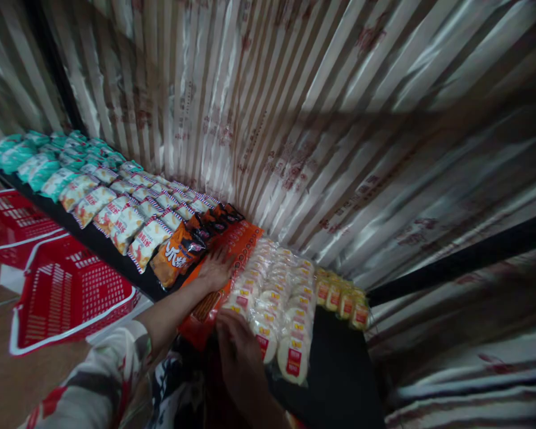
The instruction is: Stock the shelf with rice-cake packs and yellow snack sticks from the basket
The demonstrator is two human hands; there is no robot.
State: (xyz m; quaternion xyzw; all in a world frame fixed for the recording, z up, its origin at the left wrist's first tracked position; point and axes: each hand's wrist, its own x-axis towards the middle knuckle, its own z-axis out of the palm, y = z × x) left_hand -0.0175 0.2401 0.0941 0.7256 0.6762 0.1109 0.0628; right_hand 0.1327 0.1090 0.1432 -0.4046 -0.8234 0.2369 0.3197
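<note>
On the shelf (339,369), two hands (217,268) touch packets (277,298).

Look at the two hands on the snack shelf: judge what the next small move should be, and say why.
Probably the left hand should press the long orange pack flat and slide it back onto the black shelf. Its near end overhangs the front edge, while the right hand rests at the front of the clear rice-cracker packs beside it.

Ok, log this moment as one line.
left hand: flat on orange packet | right hand: on rice cracker pack | shelf: snack rows
</note>
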